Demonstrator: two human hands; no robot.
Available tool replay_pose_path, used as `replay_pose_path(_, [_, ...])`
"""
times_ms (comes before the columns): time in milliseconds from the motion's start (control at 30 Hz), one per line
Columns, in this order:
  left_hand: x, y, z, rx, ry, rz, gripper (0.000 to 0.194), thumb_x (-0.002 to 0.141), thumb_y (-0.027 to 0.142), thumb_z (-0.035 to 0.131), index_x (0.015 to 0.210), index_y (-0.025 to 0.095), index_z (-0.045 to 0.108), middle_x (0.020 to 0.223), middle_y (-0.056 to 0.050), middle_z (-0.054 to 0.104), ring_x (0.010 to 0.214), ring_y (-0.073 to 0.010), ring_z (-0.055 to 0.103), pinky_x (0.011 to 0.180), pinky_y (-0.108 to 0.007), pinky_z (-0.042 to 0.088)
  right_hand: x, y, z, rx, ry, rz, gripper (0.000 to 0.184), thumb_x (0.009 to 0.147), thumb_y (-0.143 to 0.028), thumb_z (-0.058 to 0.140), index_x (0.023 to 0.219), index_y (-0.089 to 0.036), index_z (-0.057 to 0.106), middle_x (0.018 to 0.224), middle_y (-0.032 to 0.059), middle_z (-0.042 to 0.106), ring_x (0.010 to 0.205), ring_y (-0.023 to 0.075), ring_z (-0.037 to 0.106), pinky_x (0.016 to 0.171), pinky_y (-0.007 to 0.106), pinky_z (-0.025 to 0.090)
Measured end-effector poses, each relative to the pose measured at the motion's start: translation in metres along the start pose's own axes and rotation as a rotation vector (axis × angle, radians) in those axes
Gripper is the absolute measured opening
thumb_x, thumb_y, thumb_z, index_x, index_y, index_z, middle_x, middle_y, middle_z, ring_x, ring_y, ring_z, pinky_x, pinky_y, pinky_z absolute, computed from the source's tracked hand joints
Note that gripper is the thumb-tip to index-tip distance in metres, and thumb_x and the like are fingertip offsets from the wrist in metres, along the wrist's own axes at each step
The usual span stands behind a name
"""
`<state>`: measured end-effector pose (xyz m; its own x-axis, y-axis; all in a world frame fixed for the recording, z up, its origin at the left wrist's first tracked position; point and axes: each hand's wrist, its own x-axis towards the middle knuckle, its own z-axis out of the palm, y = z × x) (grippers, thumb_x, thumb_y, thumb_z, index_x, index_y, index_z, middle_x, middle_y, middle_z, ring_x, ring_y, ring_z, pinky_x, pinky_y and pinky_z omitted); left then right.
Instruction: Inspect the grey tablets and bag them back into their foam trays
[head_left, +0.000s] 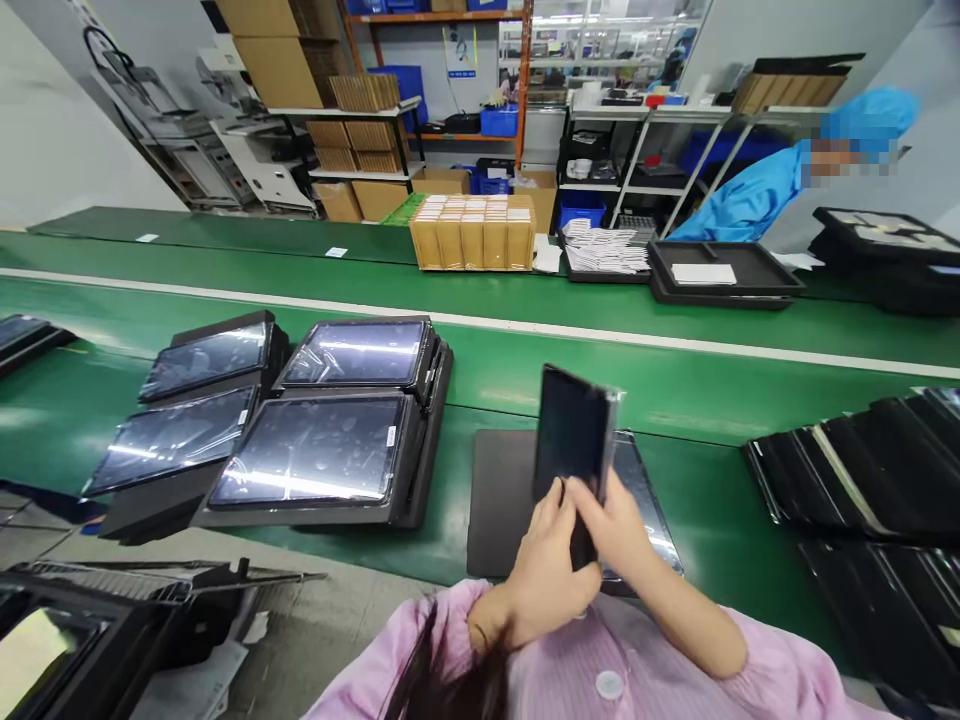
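Left: black trays (409, 455) stacked on green counter (495, 365), glossy screen panels (311, 450) lying in them. Mid-back: cardboard divider box (474, 245), slots filled with white-topped items (474, 208). Centre: left hand (551, 560) and right hand (622, 525), both grips closed on lower part of upright dark tablet panel (570, 430), above black pad (499, 500). Right-back: slip tray (611, 277) heaped with white slips (604, 245); beside it, shallow black tray (757, 262) bearing white sheet (703, 274).
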<state>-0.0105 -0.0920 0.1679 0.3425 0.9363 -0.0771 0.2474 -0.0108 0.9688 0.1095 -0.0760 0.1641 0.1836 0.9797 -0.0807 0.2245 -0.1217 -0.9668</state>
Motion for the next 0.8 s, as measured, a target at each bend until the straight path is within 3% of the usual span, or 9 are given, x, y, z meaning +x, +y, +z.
replay_pose_path(67, [0.006, -0.017, -0.007, 0.062, 0.057, 0.004, 0.062, 0.059, 0.012, 0.061, 0.121, 0.02, 0.06, 0.136, -0.011, 0.051, 0.132, -0.0311, 0.038, 0.113, -0.047, 0.027, 0.015, 0.017, 0.007, 0.11, 0.066, 0.083, 0.04, 0.072, -0.044, 0.055, 0.103, -0.018, 0.057, 0.099, 0.0079, 0.068, 0.09, 0.0247, 0.063, 0.084, 0.039, 0.049])
replay_pose_path(167, [0.021, -0.051, -0.029, 0.006, 0.432, -0.171, 0.044, 0.071, 0.012, 0.061, 0.114, 0.022, 0.063, 0.126, -0.009, 0.058, 0.124, -0.0272, 0.046, 0.111, -0.045, 0.031, 0.036, 0.048, 0.02, 0.167, 0.008, 0.18, 0.043, 0.072, -0.042, 0.054, 0.108, -0.018, 0.055, 0.107, 0.007, 0.067, 0.096, 0.0227, 0.063, 0.084, 0.033, 0.049])
replay_pose_path(233, [0.03, -0.072, -0.044, -0.062, 0.581, -0.332, 0.037, 0.078, 0.019, 0.063, 0.115, 0.02, 0.06, 0.124, -0.01, 0.057, 0.118, -0.0263, 0.051, 0.103, -0.046, 0.039, 0.044, 0.066, 0.032, 0.094, -0.009, 0.256, 0.037, 0.073, -0.036, 0.052, 0.104, -0.018, 0.056, 0.104, 0.0076, 0.068, 0.097, 0.0236, 0.062, 0.085, 0.034, 0.048])
replay_pose_path(333, [0.035, -0.095, -0.056, -0.11, 0.58, -0.425, 0.034, 0.086, 0.032, 0.058, 0.117, 0.017, 0.056, 0.122, -0.009, 0.056, 0.107, -0.0243, 0.057, 0.089, -0.044, 0.049, 0.048, 0.084, 0.047, -0.035, 0.023, 0.334, 0.024, 0.07, -0.026, 0.056, 0.092, -0.017, 0.059, 0.102, 0.0125, 0.068, 0.104, 0.0291, 0.059, 0.092, 0.039, 0.043])
replay_pose_path(433, [0.029, -0.107, -0.055, -0.153, 0.562, -0.458, 0.033, 0.088, 0.035, 0.056, 0.116, 0.017, 0.055, 0.117, -0.008, 0.058, 0.1, -0.0217, 0.06, 0.083, -0.041, 0.052, 0.048, 0.089, 0.057, -0.124, 0.033, 0.376, 0.026, 0.065, -0.017, 0.06, 0.091, -0.014, 0.06, 0.105, 0.0179, 0.066, 0.111, 0.0329, 0.056, 0.098, 0.042, 0.038])
replay_pose_path(600, [0.014, -0.108, -0.056, -0.244, 0.562, -0.437, 0.03, 0.079, 0.028, 0.066, 0.105, 0.015, 0.06, 0.106, -0.011, 0.067, 0.092, -0.0216, 0.065, 0.082, -0.036, 0.052, 0.045, 0.078, 0.06, -0.127, 0.003, 0.369, 0.034, 0.071, -0.019, 0.058, 0.105, -0.016, 0.058, 0.101, 0.0104, 0.069, 0.098, 0.0252, 0.064, 0.087, 0.035, 0.047])
replay_pose_path(700, [0.016, -0.096, -0.054, -0.376, 0.567, -0.36, 0.04, 0.068, 0.029, 0.073, 0.104, 0.017, 0.06, 0.106, -0.011, 0.07, 0.093, -0.0225, 0.067, 0.084, -0.034, 0.051, 0.049, 0.062, 0.038, -0.101, -0.01, 0.286, 0.041, 0.072, -0.024, 0.059, 0.112, -0.018, 0.056, 0.108, 0.0076, 0.068, 0.1, 0.0222, 0.063, 0.087, 0.032, 0.047])
replay_pose_path(800, [0.028, -0.082, -0.03, -0.483, 0.43, -0.288, 0.048, 0.066, 0.039, 0.07, 0.107, 0.016, 0.059, 0.109, -0.011, 0.069, 0.097, -0.024, 0.065, 0.086, -0.035, 0.05, 0.055, 0.054, -0.011, -0.096, -0.022, 0.197, 0.047, 0.069, -0.03, 0.064, 0.114, -0.021, 0.057, 0.112, 0.0047, 0.067, 0.103, 0.0235, 0.062, 0.092, 0.034, 0.045])
